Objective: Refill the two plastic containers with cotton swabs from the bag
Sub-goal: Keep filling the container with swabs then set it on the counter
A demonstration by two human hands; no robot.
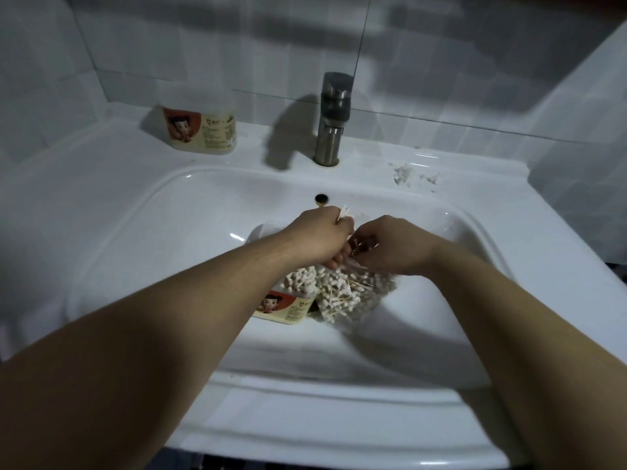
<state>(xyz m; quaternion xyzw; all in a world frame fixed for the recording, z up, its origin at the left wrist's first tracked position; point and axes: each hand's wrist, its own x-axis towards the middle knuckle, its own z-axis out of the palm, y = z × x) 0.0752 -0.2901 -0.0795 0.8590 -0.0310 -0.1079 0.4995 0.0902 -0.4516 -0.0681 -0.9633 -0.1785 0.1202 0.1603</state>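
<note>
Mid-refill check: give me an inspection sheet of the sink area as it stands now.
Surface: white sink; the work is in its basin.
Job's things: open container in the basin, packed with swabs; bag against its right side; second container on the back ledge.
Clutter: white scraps on the right ledge.
Grippers: left hand grips cotton swabs; right hand curled at the bag's mouth, hold unclear.
Cables: nothing seen.
Surroundings: faucet, tiled wall.
</note>
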